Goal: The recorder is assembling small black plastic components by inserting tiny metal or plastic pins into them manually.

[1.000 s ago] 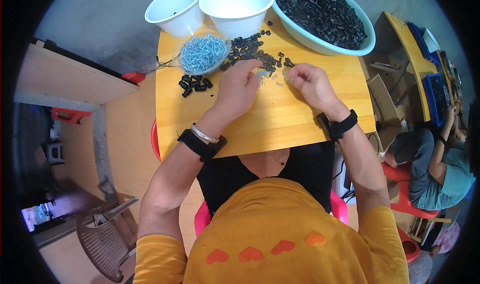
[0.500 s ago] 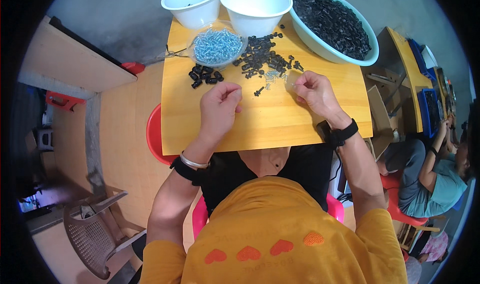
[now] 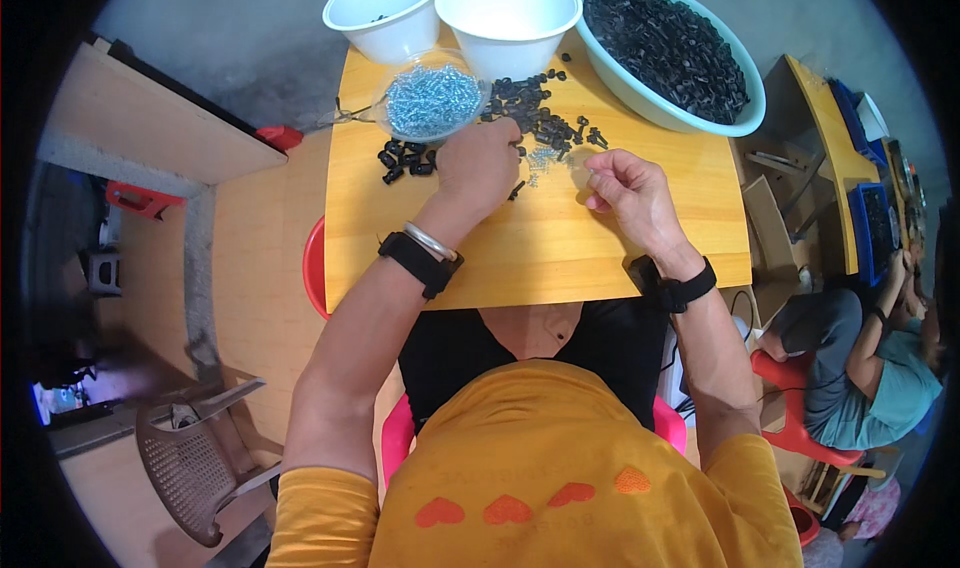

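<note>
My left hand (image 3: 482, 168) reaches over the near side of a heap of small black plastic parts (image 3: 548, 126), back up. Its fingers curl down at the heap, and what they pinch, if anything, is hidden. My right hand (image 3: 632, 196) is closed in a pinch above the table to the right of the heap. A thin, see-through piece of plastic (image 3: 579, 172) shows faintly at its fingertips. Between the hands lie small silver screws (image 3: 541, 158). Larger black parts (image 3: 405, 156) lie left of my left hand. Behind them is a clear bowl full of silver screws (image 3: 432, 100).
Two white tubs (image 3: 508, 26) stand at the table's far edge. Right of them is a pale blue basin (image 3: 752, 108) heaped with black parts. A red stool (image 3: 316, 268) is at the table's left side. At far right another person (image 3: 890, 388) sits by a second table.
My left hand has moved right and away from me, onto the heap of black parts. My right hand has stayed nearly in place, still pinched.
</note>
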A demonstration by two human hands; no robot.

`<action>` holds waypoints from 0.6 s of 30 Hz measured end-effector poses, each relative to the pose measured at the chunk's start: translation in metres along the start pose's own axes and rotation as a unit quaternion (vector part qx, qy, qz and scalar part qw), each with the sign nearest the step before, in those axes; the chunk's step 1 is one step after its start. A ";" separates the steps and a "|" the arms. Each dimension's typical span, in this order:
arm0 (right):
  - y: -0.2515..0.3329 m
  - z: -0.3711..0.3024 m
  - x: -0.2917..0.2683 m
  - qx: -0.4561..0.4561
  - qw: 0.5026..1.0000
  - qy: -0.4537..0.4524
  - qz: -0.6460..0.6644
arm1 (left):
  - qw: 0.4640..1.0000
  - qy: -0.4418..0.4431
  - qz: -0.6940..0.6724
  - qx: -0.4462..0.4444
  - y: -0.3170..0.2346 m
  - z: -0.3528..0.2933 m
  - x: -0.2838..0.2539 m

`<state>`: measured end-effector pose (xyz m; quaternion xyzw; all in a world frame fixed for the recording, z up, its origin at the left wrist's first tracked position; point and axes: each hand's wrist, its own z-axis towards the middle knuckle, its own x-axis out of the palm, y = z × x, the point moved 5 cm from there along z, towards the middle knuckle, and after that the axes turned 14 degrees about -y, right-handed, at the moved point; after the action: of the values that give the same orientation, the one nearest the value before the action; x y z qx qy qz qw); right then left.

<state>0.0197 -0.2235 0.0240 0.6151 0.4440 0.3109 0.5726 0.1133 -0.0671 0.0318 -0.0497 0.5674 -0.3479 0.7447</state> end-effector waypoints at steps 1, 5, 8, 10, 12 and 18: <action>0.000 0.000 -0.002 0.002 1.000 -0.001 0.004 | 1.000 0.003 0.003 0.002 0.000 0.004 0.000; 0.001 0.001 -0.007 -0.004 0.999 0.013 0.039 | 0.999 0.012 0.035 -0.027 0.000 0.016 0.007; 0.002 0.003 -0.009 -0.005 0.999 0.016 0.048 | 0.996 0.027 0.084 -0.012 -0.005 0.020 0.017; 0.003 0.002 -0.009 -0.005 0.998 0.019 0.053 | 0.992 0.046 0.115 -0.010 -0.006 0.020 0.022; 0.005 0.000 -0.008 -0.001 0.998 0.024 0.061 | 0.991 0.050 0.124 -0.015 -0.005 0.019 0.023; 0.005 -0.002 -0.010 -0.002 0.998 0.023 0.063 | 0.988 0.061 0.140 0.019 -0.007 0.019 0.025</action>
<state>0.0152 -0.2314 0.0300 0.6334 0.4164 0.3612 0.5431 0.1294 -0.0932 0.0216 0.0657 0.6068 -0.2531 0.7506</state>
